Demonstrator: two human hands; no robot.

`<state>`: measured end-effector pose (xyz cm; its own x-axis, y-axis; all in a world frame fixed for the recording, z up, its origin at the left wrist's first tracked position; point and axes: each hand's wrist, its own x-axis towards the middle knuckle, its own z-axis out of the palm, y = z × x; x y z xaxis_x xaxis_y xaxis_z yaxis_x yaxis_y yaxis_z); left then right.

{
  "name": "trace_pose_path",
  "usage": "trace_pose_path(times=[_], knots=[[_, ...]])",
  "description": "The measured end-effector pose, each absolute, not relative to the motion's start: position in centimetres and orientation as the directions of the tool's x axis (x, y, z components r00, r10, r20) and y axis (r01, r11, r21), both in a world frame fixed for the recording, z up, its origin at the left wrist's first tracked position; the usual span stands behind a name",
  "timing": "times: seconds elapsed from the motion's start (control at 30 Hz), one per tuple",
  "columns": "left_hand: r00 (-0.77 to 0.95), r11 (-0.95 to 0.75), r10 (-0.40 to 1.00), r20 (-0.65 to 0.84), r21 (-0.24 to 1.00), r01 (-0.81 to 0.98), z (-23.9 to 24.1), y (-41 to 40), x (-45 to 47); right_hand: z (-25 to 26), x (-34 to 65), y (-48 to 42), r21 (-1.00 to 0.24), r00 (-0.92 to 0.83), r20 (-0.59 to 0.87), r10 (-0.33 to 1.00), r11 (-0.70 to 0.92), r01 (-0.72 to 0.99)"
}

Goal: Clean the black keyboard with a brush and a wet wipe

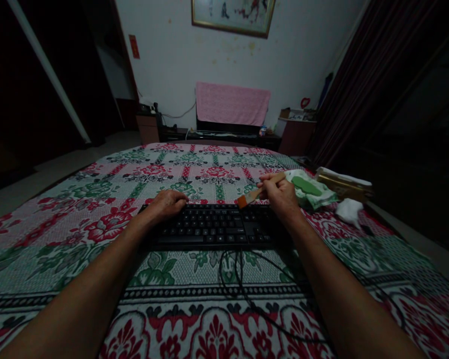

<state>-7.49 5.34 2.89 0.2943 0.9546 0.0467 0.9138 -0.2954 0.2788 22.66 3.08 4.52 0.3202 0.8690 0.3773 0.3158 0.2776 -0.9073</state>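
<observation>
A black keyboard [205, 224] lies flat on the patterned cloth in front of me, its keys towards me. My left hand [169, 203] grips its far left corner, the fingers bent at the back edge and partly hidden. In my right hand [279, 194] is a flat paintbrush [261, 191] with a wooden handle, held in a pinch. Its orange-brown bristles [242, 201] point left and down at the far edge of the keyboard, right of the middle; whether they touch is hard to tell. My right wrist hides part of the number pad.
A black cable [241, 284] loops in front of the keyboard. On the right are a green and white cloth [310, 189], a gold-brown tissue pack [340, 184] and crumpled white tissue [349, 210]. The floral cloth [108, 224] spreads around. Beyond stands a pink-covered television [232, 103].
</observation>
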Motion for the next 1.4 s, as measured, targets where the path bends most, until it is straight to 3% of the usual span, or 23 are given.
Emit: trace_pose_path(times=[0.27,0.57,0.7,0.83,0.97,1.1,1.4], knots=[[0.326,-0.33,0.943,0.064,0.304,0.894,2.7,5.6,-7.7,4.0,24.0,3.9,-0.825,0.254,0.454,0.854,0.295,0.482],[0.426,-0.441,0.897,0.113,0.211,0.872,2.9,5.0,-5.5,3.9,23.5,3.2,-0.847,0.237,0.461,0.855,0.343,0.406],[0.488,-0.505,0.863,0.127,0.209,0.838,2.9,4.4,-4.2,3.9,24.0,3.0,-0.816,0.204,0.466,0.861,0.329,0.475],[0.509,-0.525,0.851,0.131,0.207,0.825,2.8,4.4,-3.9,4.2,25.6,3.0,-0.783,0.277,0.481,0.831,0.266,0.563],[0.492,-0.507,0.862,0.123,0.204,0.837,2.6,4.7,-4.0,4.7,25.6,2.8,-0.826,0.327,0.493,0.806,0.316,0.467],[0.485,-0.498,0.867,0.115,0.183,0.848,2.5,4.8,-4.0,4.6,24.1,2.5,-0.846,0.213,0.455,0.865,0.345,0.406],[0.499,-0.515,0.857,0.129,0.183,0.837,2.4,4.7,-4.1,5.1,26.2,2.3,-0.661,0.269,0.54,0.798,0.204,0.722]])
